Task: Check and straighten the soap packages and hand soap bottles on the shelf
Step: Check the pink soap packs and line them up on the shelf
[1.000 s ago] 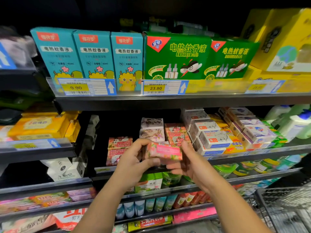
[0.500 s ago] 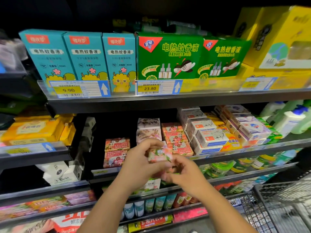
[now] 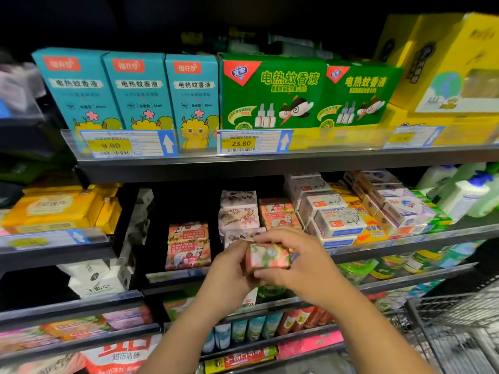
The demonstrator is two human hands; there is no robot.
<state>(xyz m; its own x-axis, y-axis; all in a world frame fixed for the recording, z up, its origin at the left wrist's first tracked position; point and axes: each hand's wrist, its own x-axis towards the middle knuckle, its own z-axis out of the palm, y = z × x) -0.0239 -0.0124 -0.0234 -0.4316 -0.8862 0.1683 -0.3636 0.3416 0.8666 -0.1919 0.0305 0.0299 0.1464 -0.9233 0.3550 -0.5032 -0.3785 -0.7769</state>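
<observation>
Head camera, nearest first: the left hand (image 3: pixel 229 268) and the right hand (image 3: pixel 302 263) both pinch one pink flowered soap package (image 3: pixel 268 259) with curled fingers. They hold it in the air just before the soap shelf (image 3: pixel 459 233), not on it. Behind, the goat soap stack (image 3: pixel 188 245) looks tidy, but the white soap boxes (image 3: pixel 334 220) lie tilted and uneven. Farthest right, the hand soap bottles (image 3: pixel 464 195) are blurred, so I cannot tell if they stand straight. I judge that much of the task is left.

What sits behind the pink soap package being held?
A stack of floral-wrapped soaps; the pink soap package, left hand and right hand cover most of its lowest bar.
</observation>
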